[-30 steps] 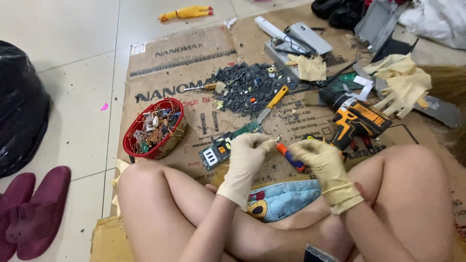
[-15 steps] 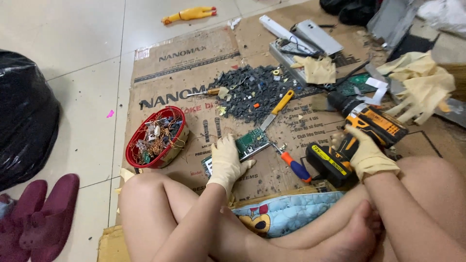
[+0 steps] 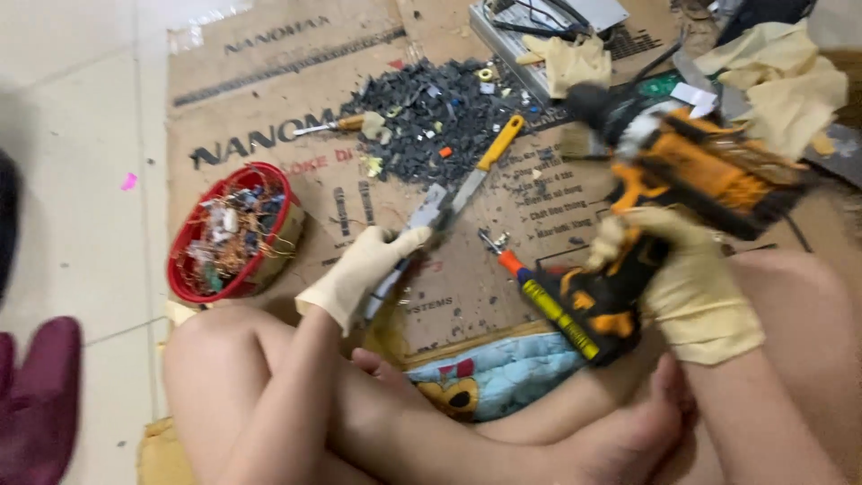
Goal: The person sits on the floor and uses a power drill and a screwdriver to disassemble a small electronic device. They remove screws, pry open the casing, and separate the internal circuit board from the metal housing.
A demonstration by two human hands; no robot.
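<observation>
Our gloved right hand [image 3: 669, 269] grips the orange cordless drill [image 3: 682, 180] lifted at 3 o'clock, our left hand [image 3: 364, 269] w/ fingers pinching a circuit board [image 3: 395, 269] on the cardboard [image 3: 269, 108] near centre, red basket [image 3: 229, 233] at 9.

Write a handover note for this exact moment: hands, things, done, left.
Left hand: gloved, gripping the edge of a circuit board stood on the cardboard.
Right hand: gloved, holding the orange-and-black cordless drill lifted off the cardboard.
Nearby: screwdriver under the drill, yellow-handled tool, black chip pile, red basket of pulled parts.
Done: pile and basket hold stripped parts. Left: drill not yet on board.
</observation>
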